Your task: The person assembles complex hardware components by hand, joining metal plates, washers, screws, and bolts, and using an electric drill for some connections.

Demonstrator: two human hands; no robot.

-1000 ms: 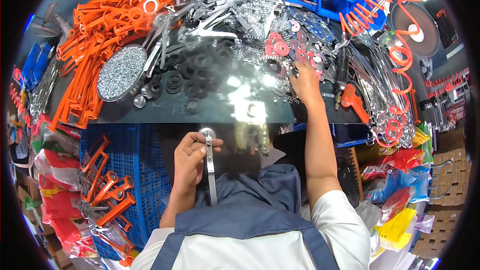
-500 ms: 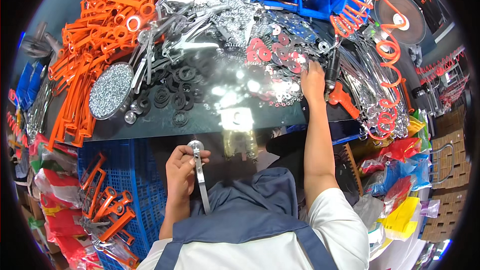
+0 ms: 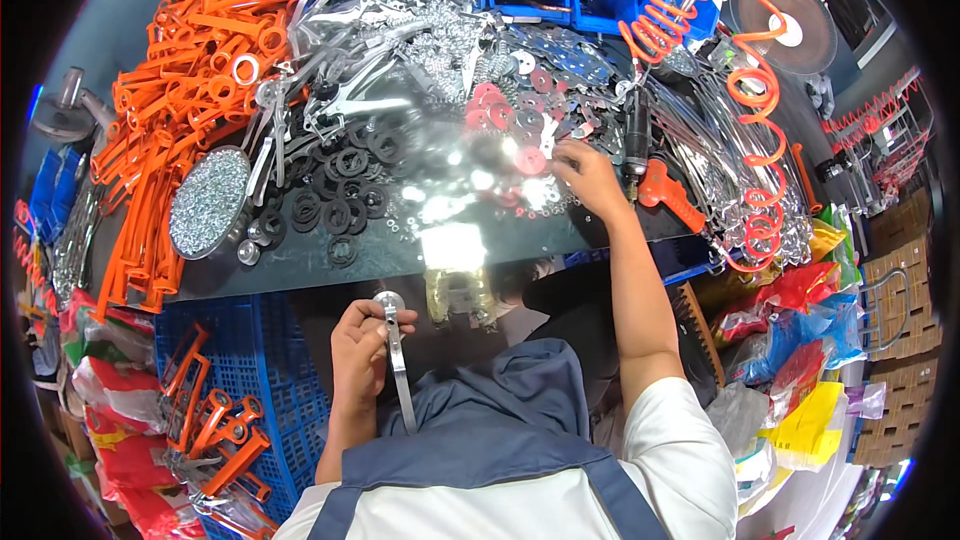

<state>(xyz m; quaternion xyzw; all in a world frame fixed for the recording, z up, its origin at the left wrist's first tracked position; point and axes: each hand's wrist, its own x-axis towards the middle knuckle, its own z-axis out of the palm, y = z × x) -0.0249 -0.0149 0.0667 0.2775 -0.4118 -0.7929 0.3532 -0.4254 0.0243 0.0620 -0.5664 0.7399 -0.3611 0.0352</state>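
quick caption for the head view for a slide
Left hand holds a metal strip while the right hand reaches among red washers on the cluttered workbench.

The dark bench (image 3: 400, 250) carries many orange handles (image 3: 170, 110) on its left side, beside a round dish of small metal parts (image 3: 208, 202). Black rings (image 3: 335, 190) lie in the middle, with red washers (image 3: 500, 110) and grey metal pieces (image 3: 400, 40) behind them.
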